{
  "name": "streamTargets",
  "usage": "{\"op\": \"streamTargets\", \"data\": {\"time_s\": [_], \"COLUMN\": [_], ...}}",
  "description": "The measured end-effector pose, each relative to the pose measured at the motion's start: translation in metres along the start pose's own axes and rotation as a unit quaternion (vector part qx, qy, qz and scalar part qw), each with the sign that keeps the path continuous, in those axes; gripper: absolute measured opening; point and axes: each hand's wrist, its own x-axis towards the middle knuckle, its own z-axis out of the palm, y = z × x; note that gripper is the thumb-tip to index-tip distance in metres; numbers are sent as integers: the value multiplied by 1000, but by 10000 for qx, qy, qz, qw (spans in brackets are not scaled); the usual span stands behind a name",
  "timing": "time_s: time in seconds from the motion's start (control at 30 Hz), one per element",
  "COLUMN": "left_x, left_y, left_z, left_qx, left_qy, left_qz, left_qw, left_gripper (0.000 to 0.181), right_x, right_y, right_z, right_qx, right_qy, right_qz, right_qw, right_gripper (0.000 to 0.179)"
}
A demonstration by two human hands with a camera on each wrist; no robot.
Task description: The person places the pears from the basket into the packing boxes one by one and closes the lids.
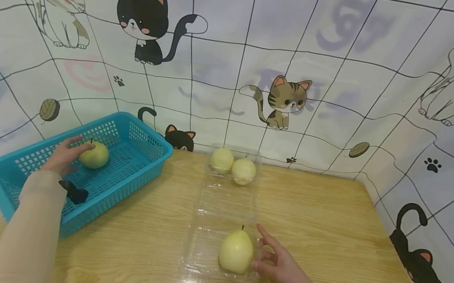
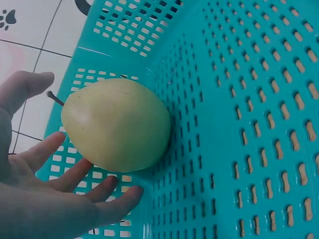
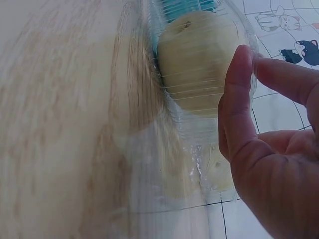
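My left hand (image 1: 63, 156) reaches into a blue perforated basket (image 1: 113, 198). Its fingers spread beside and partly under a yellow-green pear (image 2: 119, 124), thumb apart on the stem side. The stem points toward the thumb in the left wrist view. On the table, my right hand (image 1: 283, 267) is at the right edge of a clear plastic container (image 1: 202, 250), with thumb and index fingertips at the rim and well apart. Inside its near part stands a pear (image 1: 237, 251), stem up. Two paler pears (image 1: 221, 160) (image 1: 243, 171) lie at the far end.
The wooden table (image 1: 314, 208) runs back to a wall sheet (image 1: 221, 62) printed with cats and grid lines. Basket at left stands close to that sheet. Black wrist gear (image 1: 74, 192) hangs at the left sleeve, over the basket.
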Motion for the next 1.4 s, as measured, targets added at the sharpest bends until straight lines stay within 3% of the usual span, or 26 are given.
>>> {"op": "streamTargets", "data": {"time_s": [0.4, 0.77, 0.97, 1.4], "left_x": [12, 18, 13, 13], "left_y": [-5, -7, -9, -11], "left_z": [5, 8, 10, 9], "left_qx": [308, 587, 624, 776], "left_qy": [123, -23, -168, -403], "left_qz": [-167, 1, 125, 357], "left_qw": [9993, 9983, 9978, 9955], "left_gripper": [98, 89, 86, 89], "right_x": [1, 2, 2, 1], "right_y": [0, 0, -1, -2], "right_z": [1, 0, 1, 2], "right_qx": [26, -99, -168, -150], "right_qy": [16, 26, 46, 32], "right_qz": [-62, -88, -36, -20], "right_qw": [10000, 9999, 9998, 9999], "right_gripper": [86, 86, 87, 86]}}
